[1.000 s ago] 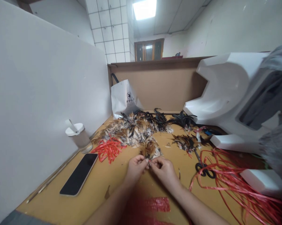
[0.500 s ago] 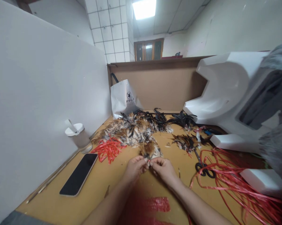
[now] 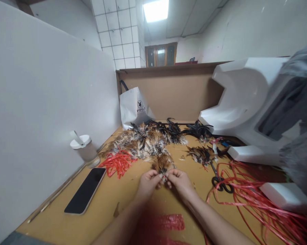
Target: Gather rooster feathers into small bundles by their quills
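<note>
My left hand [image 3: 149, 181] and my right hand [image 3: 178, 181] meet at the middle of the table, both closed in a pinch. Between their fingertips is the base of a small feather bundle [image 3: 161, 162], brown and dark, fanning away from me. A bit of red strip shows at the pinch; its ends are hidden by my fingers. Just beyond lies a heap of brown, white and black feathers [image 3: 148, 143]. To the left of the hands sits a pile of short red plastic strips [image 3: 119, 164].
A phone [image 3: 85, 190] and a lidded cup [image 3: 85, 149] stand at left. On the right are scissors [image 3: 221, 183], long red ribbon [image 3: 255, 194], another feather bunch [image 3: 199, 154] and white foam packing [image 3: 240, 92]. A white paper bag [image 3: 134, 105] leans at the back.
Both hands stay together at the feather bundle, their fingers slightly shifted. The bundle's dark base shows more plainly now. The view has moved a little; the other things lie as before.
</note>
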`<state>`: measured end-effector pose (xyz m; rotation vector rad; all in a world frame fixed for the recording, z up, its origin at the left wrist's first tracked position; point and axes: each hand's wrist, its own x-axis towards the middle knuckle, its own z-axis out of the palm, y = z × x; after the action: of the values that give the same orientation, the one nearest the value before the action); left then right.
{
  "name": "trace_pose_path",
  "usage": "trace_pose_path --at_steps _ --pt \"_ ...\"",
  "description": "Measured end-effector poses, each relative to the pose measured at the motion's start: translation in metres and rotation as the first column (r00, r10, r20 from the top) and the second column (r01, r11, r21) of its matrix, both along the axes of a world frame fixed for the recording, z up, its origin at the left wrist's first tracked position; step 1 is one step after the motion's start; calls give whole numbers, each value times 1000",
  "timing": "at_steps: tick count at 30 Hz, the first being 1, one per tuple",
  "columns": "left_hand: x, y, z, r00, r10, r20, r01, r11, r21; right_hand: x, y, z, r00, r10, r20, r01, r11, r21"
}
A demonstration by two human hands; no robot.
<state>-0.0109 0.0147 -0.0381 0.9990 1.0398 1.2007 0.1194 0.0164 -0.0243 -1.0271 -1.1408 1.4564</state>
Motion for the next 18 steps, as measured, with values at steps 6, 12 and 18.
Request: trace_pose_path --at_steps 6,12,18 --pt "-4 -1 1 953 -112 281 139 987 -78 0 2 -8 987 17 -158 -21 999 -24" --pt "-2 -2 4 973 -144 179 164 982 -99 -2 0 -6 994 -68 -81 69 998 1" --pt "-5 3 -4 980 -177 90 180 983 -23 -3 -3 -4 996 -21 -92 21 1000 2"
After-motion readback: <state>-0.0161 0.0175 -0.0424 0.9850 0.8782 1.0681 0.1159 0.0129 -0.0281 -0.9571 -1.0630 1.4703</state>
